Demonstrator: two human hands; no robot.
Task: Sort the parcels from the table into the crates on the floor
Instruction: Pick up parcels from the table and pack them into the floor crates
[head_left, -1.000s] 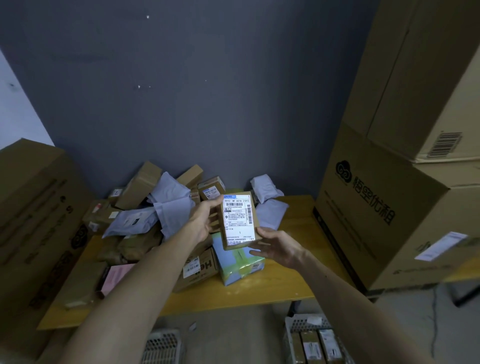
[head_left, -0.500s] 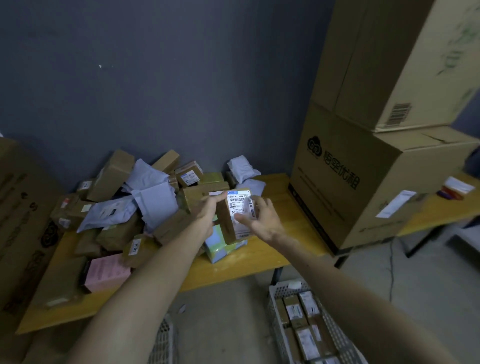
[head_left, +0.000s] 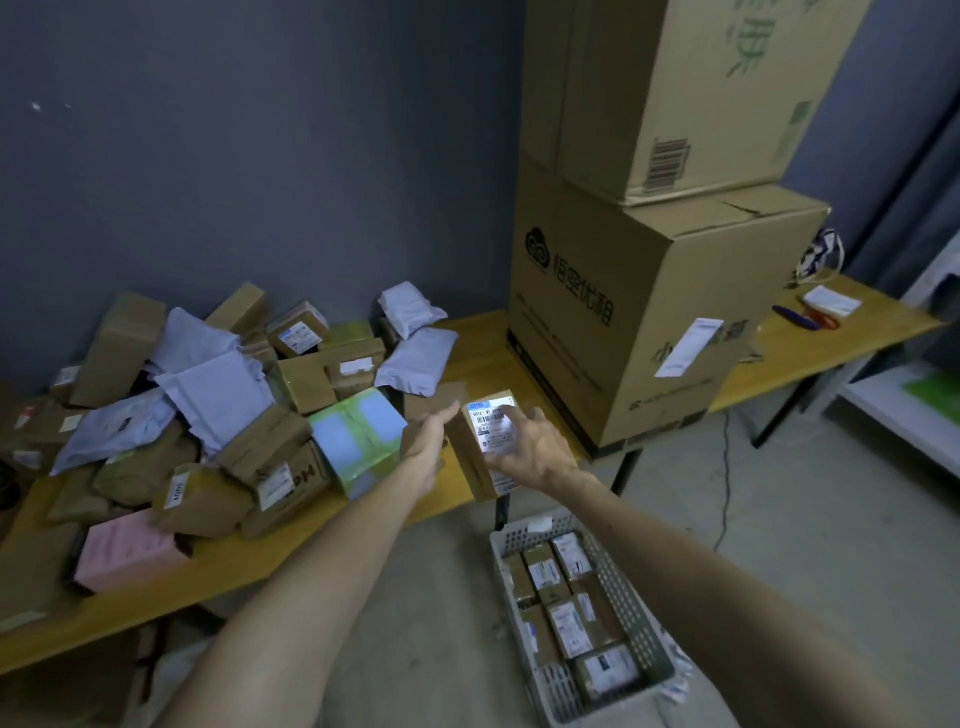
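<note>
Yellow table (head_left: 480, 340) carried parcel pile (head_left: 218, 395) left of left hand (head_left: 423, 441), flat-fingered against labelled box (head_left: 470, 462). Right hand (head_left: 530, 452) gripped that box; crate (head_left: 631, 608) lay below it.

both arms reach forward, left grip (head_left: 428, 435) flat, right grip (head_left: 531, 448) curled.

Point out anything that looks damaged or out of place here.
The lower big carton has a crack in its top flap, and its white label sits crooked. The parcels on the table lie in a jumbled heap, many tilted. The crate looks neatly packed.
</note>
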